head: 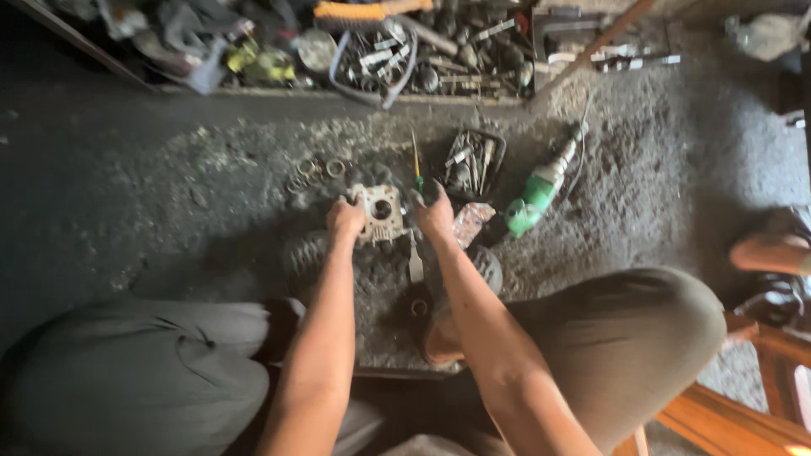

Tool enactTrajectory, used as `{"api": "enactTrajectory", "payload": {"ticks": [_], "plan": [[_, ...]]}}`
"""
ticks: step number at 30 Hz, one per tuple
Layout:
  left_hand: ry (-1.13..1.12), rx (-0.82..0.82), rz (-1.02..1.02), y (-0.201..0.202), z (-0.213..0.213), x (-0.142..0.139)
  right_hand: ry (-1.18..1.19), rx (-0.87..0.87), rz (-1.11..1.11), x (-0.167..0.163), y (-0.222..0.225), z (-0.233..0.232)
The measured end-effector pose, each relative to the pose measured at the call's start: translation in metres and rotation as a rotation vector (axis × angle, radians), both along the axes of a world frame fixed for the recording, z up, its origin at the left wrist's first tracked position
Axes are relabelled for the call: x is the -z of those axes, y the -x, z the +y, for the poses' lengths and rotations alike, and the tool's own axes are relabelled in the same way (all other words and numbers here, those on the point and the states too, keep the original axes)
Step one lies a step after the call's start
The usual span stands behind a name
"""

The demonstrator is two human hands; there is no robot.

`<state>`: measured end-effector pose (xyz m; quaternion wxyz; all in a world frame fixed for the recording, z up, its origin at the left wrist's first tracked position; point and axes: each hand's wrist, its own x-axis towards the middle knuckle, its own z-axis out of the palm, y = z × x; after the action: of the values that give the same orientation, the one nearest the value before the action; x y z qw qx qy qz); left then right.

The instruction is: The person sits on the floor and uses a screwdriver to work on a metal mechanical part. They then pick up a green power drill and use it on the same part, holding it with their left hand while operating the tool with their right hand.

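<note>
Head view: pale, grimy metal casting (378, 211) with round central bore.

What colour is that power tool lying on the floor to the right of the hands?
The power tool is green with a pale grey section, seen in the head view.

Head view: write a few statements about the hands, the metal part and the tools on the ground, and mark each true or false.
1. Both hands, left hand and right hand, are on the pale metal part. True.
2. The green power tool lies left of the left hand. False: it lies to the right of the right hand.
3. Several metal rings lie on the ground beyond the part. True.
4. The right hand grips the green-handled screwdriver. False: it lies on the ground, unheld.
</note>
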<state>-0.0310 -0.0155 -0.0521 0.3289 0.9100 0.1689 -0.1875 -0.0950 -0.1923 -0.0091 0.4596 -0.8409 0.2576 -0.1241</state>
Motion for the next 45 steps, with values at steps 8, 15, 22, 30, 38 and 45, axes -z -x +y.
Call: {"api": "enactTrajectory", "payload": {"ticks": [8, 15, 22, 30, 38, 45], "plan": [[0.594, -0.082, -0.645, -0.135, -0.002, -0.154, -0.177, 0.006, 0.021, 0.004, -0.014, 0.000], [0.815, -0.073, -0.843, -0.151, 0.022, -0.270, 0.336, -0.164, -0.160, -0.085, -0.026, 0.007], [0.660, -0.133, -1.243, -0.056, 0.010, -0.327, 0.351, -0.359, -0.523, -0.220, -0.024, 0.032], [0.776, -0.063, -1.231, -0.040, 0.017, -0.361, 0.261, -0.654, -0.368, -0.240, -0.020, 0.054], [0.746, -0.176, -1.166, -0.080, 0.067, -0.331, 0.575, -0.779, -0.495, -0.236, -0.018, 0.033], [1.083, -0.341, -0.977, -0.094, 0.067, -0.314, 0.387, -0.787, -0.448, -0.276, -0.009, 0.036]]}}
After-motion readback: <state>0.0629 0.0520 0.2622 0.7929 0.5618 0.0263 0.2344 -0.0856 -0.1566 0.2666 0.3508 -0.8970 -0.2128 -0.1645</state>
